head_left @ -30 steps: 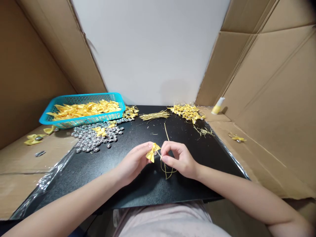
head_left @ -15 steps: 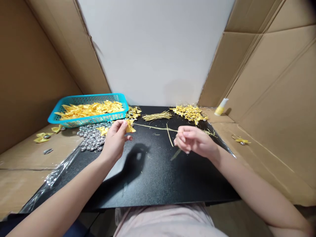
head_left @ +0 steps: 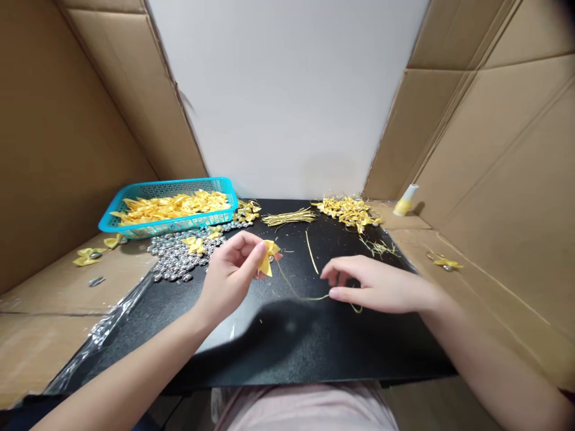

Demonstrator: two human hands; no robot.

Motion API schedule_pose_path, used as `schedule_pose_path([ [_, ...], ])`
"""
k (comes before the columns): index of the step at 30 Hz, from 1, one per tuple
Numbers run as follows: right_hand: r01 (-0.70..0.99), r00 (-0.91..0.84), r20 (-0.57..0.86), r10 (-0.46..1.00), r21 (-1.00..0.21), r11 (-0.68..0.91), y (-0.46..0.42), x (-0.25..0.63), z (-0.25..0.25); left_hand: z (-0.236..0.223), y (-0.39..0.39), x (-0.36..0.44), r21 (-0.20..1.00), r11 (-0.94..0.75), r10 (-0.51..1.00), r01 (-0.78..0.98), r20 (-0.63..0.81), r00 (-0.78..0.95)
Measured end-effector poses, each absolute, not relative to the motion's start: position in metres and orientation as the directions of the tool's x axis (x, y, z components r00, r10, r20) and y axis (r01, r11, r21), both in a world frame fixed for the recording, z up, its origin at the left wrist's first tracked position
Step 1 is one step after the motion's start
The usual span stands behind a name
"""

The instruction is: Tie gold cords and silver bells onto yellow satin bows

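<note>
My left hand [head_left: 236,260] pinches a yellow ribbon bow [head_left: 268,257] between thumb and fingers, above the black tabletop. From the bow a thin gold cord [head_left: 309,299] sags and runs across to my right hand [head_left: 363,282]. The thumb and fingers of that hand are closed on the cord, and a loop of it hangs below them. Between and beyond the hands, a short straight gold tie [head_left: 311,251] lies on the table. Silver beads [head_left: 173,254] are spread to the left of my left hand, with a few yellow bows among them.
A turquoise basket [head_left: 168,229] of yellow bows stands at the back left. Gold ties [head_left: 290,216] lie bundled at the back middle, beside a heap of beaded bows [head_left: 348,211]. Cord scraps [head_left: 380,247] and a white-and-yellow cone [head_left: 405,200] are on the right. Cardboard walls [head_left: 503,149] enclose both sides.
My left hand has moved right and nearer with the bow. My right hand has lowered slightly, palm turned down. The cord between them has gone from taut to slack.
</note>
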State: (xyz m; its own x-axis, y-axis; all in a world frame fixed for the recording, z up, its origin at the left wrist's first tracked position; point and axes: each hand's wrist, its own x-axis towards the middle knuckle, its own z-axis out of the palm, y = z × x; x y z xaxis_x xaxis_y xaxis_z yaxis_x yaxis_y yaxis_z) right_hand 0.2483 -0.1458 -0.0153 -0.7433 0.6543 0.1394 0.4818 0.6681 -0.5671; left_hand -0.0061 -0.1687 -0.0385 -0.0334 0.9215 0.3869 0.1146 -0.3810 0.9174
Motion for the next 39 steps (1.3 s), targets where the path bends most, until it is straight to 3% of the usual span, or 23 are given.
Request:
schedule_pose_path([
  [3,0.409,-0.57,0.463,0.678,-0.556,0.724,-0.164,0.225,-0.014,-0.034,-0.181,0.0,0.872,-0.433,0.895,0.227,0.446,-0.007],
  [6,0.33,-0.39,0.626,0.675,-0.59,0.737,-0.177,0.2,-0.014,-0.034,-0.188,0.005,0.804,-0.501,0.855,0.32,0.518,0.036],
  [15,0.218,-0.236,0.58,0.78,-0.75,0.624,-0.179,0.178,-0.029,-0.031,-0.187,0.015,0.885,-0.449,0.892,0.12,0.437,0.117],
  [20,0.181,-0.19,0.519,0.834,-0.816,0.549,-0.179,0.176,-0.033,-0.033,-0.183,0.016,0.948,-0.316,0.939,-0.035,0.318,0.134],
  [24,0.132,-0.218,0.438,0.872,-0.872,0.471,-0.177,0.176,-0.036,-0.037,-0.181,0.016,0.979,-0.105,0.969,-0.176,0.141,0.204],
  [31,0.027,-0.245,0.39,0.888,-0.912,0.408,-0.175,0.176,-0.042,-0.042,-0.181,0.019,0.978,0.055,0.975,-0.201,-0.009,0.222],
  [35,0.061,-0.232,0.428,0.873,-0.89,0.452,-0.176,0.176,-0.043,-0.046,-0.181,0.015,0.985,-0.063,0.975,-0.16,0.095,0.2],
  [39,0.085,-0.227,0.424,0.877,-0.888,0.452,-0.176,0.177,-0.043,-0.047,-0.177,0.006,0.884,-0.467,0.878,-0.015,0.466,0.111],
])
